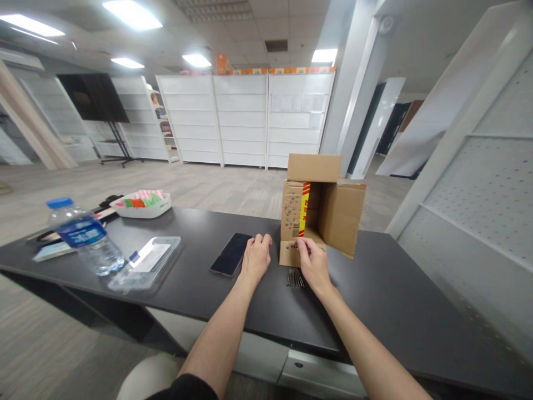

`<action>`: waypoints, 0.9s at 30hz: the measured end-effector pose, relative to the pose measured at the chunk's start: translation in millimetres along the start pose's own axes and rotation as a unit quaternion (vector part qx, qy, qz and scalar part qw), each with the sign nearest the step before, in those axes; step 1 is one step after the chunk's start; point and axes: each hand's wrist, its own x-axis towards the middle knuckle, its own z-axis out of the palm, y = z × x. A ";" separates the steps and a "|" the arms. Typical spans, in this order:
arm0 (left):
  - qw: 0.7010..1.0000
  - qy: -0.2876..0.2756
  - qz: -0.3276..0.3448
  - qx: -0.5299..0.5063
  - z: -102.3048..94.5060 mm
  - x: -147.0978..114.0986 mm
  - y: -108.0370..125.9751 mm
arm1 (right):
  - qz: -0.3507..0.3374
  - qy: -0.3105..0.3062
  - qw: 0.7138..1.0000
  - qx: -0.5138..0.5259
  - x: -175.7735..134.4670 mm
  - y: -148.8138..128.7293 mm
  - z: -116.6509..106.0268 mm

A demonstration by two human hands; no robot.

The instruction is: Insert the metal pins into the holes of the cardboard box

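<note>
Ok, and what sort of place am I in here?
Probably an office or similar workplace, though I can't be certain: there's a row of tall white shelf units, a large black flat screen on a stand, and rectangular white ceiling lights.

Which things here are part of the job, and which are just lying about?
Apparently in use:
cardboard box, with the right hand at its front
thin metal fasteners beside that hand

Lying about:
smartphone beside the left hand
water bottle
clear plastic case
white basket
</note>
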 end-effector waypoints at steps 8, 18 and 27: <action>1.000 -0.006 -0.001 -0.001 -0.1 0.2 0.5 | -0.018 -0.006 1.000 -0.019 -0.3 -0.3 0.8; 1.000 -0.005 0.002 0.004 1.1 0.4 -0.7 | -0.083 -0.021 0.993 -0.082 -0.8 6.9 3.8; 1.000 0.001 0.006 0.003 -0.4 0.0 0.3 | -0.111 -0.021 0.976 -0.189 -1.6 8.5 7.2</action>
